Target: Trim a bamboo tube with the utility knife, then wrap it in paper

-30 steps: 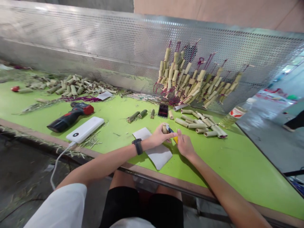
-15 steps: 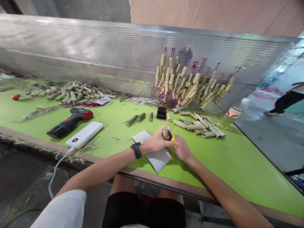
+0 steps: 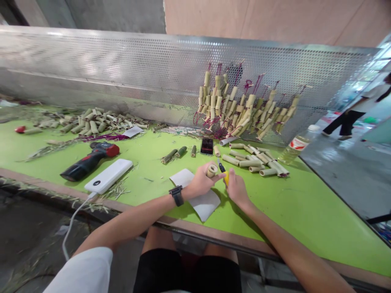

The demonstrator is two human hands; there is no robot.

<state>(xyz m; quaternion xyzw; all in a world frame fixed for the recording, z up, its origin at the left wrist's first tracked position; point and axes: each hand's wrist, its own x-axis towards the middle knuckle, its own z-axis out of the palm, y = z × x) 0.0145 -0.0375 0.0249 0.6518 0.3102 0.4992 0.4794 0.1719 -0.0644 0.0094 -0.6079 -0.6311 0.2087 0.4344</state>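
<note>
My left hand is wrapped round a short bamboo tube, whose hollow open end faces up. In my right hand is a yellow utility knife with a black tip part and its blade pointing up and away, just right of the tube. The left thumb reaches across towards the knife. Below both hands a sheet of white paper lies on the green table. Beyond them are a phone-like dark screen and a few bamboo pieces.
Cut tubes lie to the right near a plastic bottle. Strung bamboo figures lean on the perforated metal panel. At left are a cordless drill, a white power bank and a bamboo heap. A person walks at far right.
The knife has moved off the tube's rim, and its blade now stands apart from it. The tube tilts a little more towards me. The person at right shows more fully.
</note>
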